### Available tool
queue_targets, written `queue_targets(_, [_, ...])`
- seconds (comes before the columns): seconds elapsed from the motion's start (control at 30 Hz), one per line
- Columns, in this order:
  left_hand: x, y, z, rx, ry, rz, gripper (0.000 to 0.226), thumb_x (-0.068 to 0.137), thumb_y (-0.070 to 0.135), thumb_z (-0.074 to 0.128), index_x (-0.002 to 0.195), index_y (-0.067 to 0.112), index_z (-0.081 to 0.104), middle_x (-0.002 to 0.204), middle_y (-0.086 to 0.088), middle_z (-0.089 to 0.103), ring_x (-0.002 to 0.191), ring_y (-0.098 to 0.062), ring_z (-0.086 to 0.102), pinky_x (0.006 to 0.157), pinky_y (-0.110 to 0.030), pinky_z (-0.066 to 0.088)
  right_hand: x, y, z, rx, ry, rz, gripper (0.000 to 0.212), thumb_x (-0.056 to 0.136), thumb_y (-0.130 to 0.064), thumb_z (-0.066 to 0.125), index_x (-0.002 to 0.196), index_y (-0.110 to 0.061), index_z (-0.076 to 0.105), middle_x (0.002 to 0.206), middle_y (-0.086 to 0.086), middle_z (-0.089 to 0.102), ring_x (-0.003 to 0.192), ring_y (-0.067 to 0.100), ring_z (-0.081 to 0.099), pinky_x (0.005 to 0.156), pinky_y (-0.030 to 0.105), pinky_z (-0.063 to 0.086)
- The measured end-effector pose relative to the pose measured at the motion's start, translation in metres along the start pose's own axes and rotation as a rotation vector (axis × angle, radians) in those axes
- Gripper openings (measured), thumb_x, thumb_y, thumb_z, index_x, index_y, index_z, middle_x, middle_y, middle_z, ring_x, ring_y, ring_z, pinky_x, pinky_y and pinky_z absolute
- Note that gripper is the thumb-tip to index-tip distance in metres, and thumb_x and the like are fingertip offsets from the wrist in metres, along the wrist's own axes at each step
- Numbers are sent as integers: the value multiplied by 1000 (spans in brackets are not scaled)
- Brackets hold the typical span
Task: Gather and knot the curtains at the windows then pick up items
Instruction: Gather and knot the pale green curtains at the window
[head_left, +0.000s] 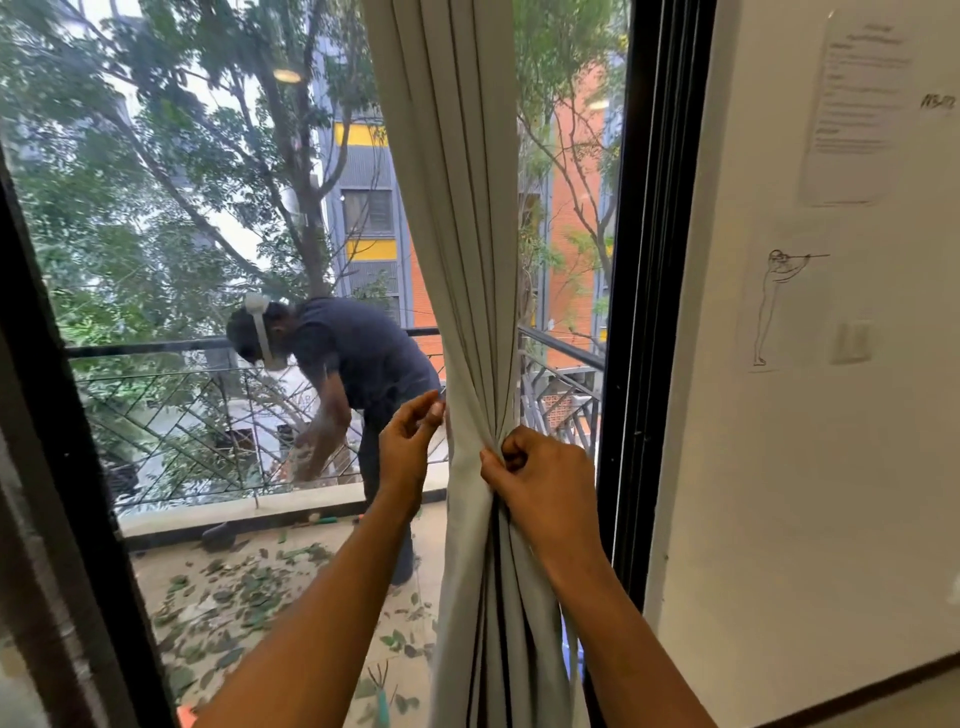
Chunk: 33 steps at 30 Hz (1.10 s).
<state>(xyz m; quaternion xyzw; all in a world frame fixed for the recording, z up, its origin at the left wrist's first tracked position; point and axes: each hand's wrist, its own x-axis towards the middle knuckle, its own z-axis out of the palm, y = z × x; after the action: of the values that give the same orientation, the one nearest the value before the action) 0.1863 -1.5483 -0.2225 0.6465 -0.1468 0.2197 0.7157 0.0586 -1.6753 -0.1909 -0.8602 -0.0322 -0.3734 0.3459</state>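
gathering step, i judged; no knot yet. the grey curtain (467, 234) hung from 12 o'clock to 6 o'clock, just right of centre, near the black window frame (636, 312). the right hand (543, 486), at 3 o'clock of the bunch, had its fingers curled tight round the pinched folds. the left hand (408, 441), at 9 o'clock, pinched the loose edge between thumb and fingertips. next, as i read it: draw that edge into the bunch, then loop the tail for a knot.

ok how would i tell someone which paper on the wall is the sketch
Look at the white wall right of the black window frame. Two papers hang there; the sketch is the lower one, a line-drawn standing figure, unlike the text sheet above.
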Motion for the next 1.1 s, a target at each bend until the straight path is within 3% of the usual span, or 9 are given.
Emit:
queue_targets(0.1, [-3, -5, 7, 2, -49, 69, 14, 91, 7, 59, 102, 9, 67, 91, -3, 70, 84, -7, 68, 76, -24, 55, 0, 0, 1, 19, 8, -6, 22, 83, -36, 65, 72, -17, 61, 68, -1, 66, 64, 13, 60, 67, 30, 51])
queue_targets(0.23, [2, -9, 12, -53, -90, -28, 30, 91, 6, 60, 120, 12, 60, 110, -3, 67, 100, -17, 65, 87, -32, 55, -1, 2, 1, 44, 21, -10, 22, 82, -36, 65, 73, -16, 64, 70, -1, 67, 66, 13, 63, 69, 34, 52])
queue_targets(0.4, [4, -17, 7, 29, -142, -71, 15, 89, 4, 62, 103, 6, 66, 94, -4, 70, 88, -16, 66, 95, -52, 50, -3, 5, -6, 52, 45, -16, 22, 80, -35, 67, 67, -18, 59, 63, -4, 64, 62, 13, 61, 66, 33, 52])
queue_targets(0.5, [12, -25, 5, -33, -117, -124, 69, 80, 46, 70, 137, 16, 45, 139, -8, 52, 125, -20, 51, 104, -49, 44, -5, 7, -10, 80, 38, -18, 22, 79, -33, 69, 65, -22, 56, 61, -10, 59, 60, 9, 59, 65, 33, 53])
queue_targets(0.57, [21, -36, 3, -121, -180, -210, 85, 75, 59, 69, 145, 25, 34, 145, -4, 46, 131, -21, 46, 105, -48, 42, -6, 9, -12, 112, 28, -4, 22, 79, -33, 69, 66, -18, 59, 62, -8, 61, 62, 9, 61, 66, 35, 54])
queue_targets(0.7, [24, -29, 0, -118, -385, -292, 23, 86, 20, 63, 107, 12, 65, 103, 0, 71, 105, -26, 61, 85, -37, 54, -7, 12, -20, 139, 25, 6, 20, 79, -32, 70, 71, -14, 66, 66, -4, 66, 63, 9, 63, 67, 36, 55])
queue_targets(0.8, [22, -27, -15, -162, -312, -297, 9, 82, 17, 66, 89, 15, 71, 92, 0, 73, 95, -21, 64, 80, -33, 50, -4, 18, -29, 109, 65, 4, 21, 78, -29, 71, 68, -12, 65, 61, -5, 62, 59, 11, 60, 63, 34, 53])
queue_targets(0.9, [8, -16, -39, -117, -232, -296, 14, 88, 6, 60, 81, 15, 67, 74, 6, 73, 72, -9, 67, 77, -28, 49, -1, 20, -33, 32, 81, -3, 22, 80, -31, 69, 68, -13, 63, 59, -8, 58, 58, 11, 58, 63, 32, 51])
queue_targets(1.1, [-53, 37, -70, 26, -50, -85, 27, 79, -1, 71, 64, 22, 74, 66, 6, 73, 65, -5, 67, 64, -15, 53, -8, 6, -12, -29, 83, -46, 24, 84, -30, 62, 71, -9, 60, 66, 4, 63, 61, 22, 59, 61, 35, 49])
